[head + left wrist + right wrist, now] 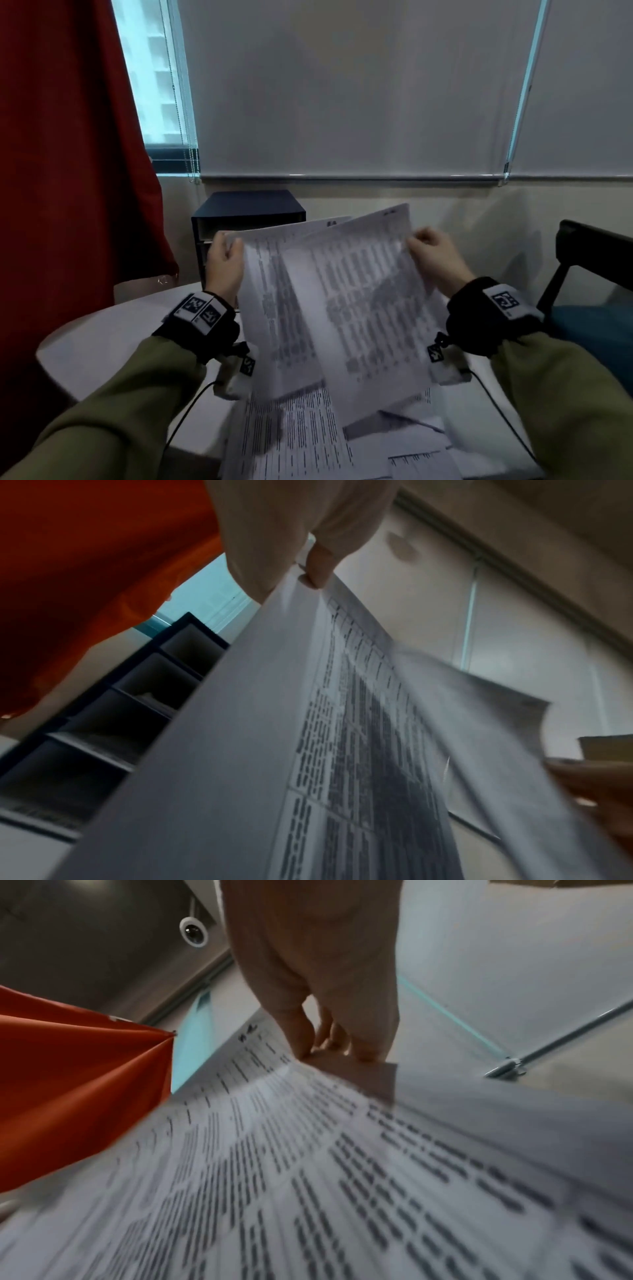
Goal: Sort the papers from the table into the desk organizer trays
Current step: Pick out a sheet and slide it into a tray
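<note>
Two printed sheets lifted apart above the table

The left hand (224,262) pinched one sheet (270,308) and the right hand (433,255) pinched another sheet (370,308), probably to compare them before filing; more papers (308,435) lay on the table (102,335), the organizer (246,212) standing behind.

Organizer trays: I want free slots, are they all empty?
No. The left wrist view shows papers lying in one organizer tray; the top two look empty.
</note>
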`<state>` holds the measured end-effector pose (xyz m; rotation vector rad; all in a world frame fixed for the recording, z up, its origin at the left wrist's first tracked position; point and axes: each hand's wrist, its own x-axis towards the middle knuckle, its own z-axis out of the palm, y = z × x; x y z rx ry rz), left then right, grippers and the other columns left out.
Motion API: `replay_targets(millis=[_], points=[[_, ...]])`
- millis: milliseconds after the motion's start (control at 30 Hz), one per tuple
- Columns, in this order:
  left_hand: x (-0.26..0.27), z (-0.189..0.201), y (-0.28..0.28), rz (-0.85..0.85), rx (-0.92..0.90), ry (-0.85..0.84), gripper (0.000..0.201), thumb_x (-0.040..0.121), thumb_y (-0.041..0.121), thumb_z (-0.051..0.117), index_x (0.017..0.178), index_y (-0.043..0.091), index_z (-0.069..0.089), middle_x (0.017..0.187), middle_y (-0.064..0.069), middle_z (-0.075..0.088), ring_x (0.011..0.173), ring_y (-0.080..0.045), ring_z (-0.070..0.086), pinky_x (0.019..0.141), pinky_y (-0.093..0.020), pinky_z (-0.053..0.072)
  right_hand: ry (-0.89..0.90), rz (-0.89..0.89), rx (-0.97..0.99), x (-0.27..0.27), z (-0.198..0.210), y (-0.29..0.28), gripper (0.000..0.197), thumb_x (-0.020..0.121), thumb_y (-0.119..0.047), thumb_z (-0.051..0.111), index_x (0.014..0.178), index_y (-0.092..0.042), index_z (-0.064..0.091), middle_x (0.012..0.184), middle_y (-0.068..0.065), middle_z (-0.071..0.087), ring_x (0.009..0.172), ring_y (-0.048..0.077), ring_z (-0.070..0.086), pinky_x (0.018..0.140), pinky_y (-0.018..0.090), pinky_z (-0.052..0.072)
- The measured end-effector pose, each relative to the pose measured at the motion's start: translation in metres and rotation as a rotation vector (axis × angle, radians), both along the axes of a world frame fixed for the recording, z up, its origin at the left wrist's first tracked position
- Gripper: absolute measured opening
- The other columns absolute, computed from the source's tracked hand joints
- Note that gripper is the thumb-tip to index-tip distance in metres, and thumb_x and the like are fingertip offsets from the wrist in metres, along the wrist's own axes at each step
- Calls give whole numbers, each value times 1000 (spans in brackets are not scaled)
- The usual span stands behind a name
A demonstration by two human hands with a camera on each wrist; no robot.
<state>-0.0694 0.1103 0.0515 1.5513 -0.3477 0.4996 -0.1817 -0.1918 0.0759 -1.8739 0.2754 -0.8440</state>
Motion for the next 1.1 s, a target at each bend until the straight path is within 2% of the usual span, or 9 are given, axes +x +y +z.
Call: replay_targets(millis=[167,300,433,567,700,767,867,967,1100], points=[[-11,1,-15,-151,-127,98,17,100,18,40,84,14,42,85,-5,44,79,-17,41,70,-31,35,93,208,284,14,-20,35,13,97,-13,46,84,-15,46,73,5,55,59,16,55,44,22,43],[-41,9,-21,-59,-93,-4,30,102,23,31,73,18,37,72,4,40,68,-12,39,71,-31,33,-18,220,410,17,-23,54,10,94,-7,46,91,-17,44,92,16,59,67,23,60,55,29,50],[-69,8,-26,-5,9,-166,6,99,21,41,105,18,40,75,5,50,64,-13,49,62,-27,42,-158,226,404,12,-25,72,19,95,-4,46,111,-14,44,103,13,61,88,23,61,68,32,53],[-73,-10,-27,41,93,-194,30,95,4,38,117,24,32,76,-3,54,57,-19,50,51,-34,45,-109,275,417,3,-43,86,20,95,3,41,103,-12,51,102,5,62,91,20,62,74,30,53],[-70,-46,-28,31,121,-29,28,92,21,36,112,36,25,97,-11,63,75,-27,63,66,-47,56,-24,289,419,-3,-73,88,21,96,-2,44,112,-12,52,106,0,63,92,11,63,69,23,49],[-67,-64,-28,-11,140,69,29,94,18,37,114,36,26,103,-11,64,73,-25,62,67,-44,56,53,307,447,-3,-88,87,21,98,-5,44,115,-15,52,106,-1,64,93,13,63,68,24,49],[-54,-91,-24,-117,213,298,46,95,6,36,136,23,24,112,-8,63,76,-19,60,69,-33,51,219,316,451,3,-118,85,28,96,-2,43,119,-18,49,111,5,64,99,22,65,73,33,56],[-41,-101,-17,-182,319,487,55,93,3,33,144,16,18,134,-8,49,104,-21,53,84,-30,47,366,256,361,15,-134,82,27,96,-4,39,121,-15,45,120,11,59,102,29,63,85,46,56],[-19,-104,-4,-172,363,612,51,87,9,36,138,12,32,135,-9,47,121,-28,46,108,-42,37,440,193,389,35,-130,87,35,90,9,29,110,-15,43,107,11,51,86,26,57,58,30,51]])
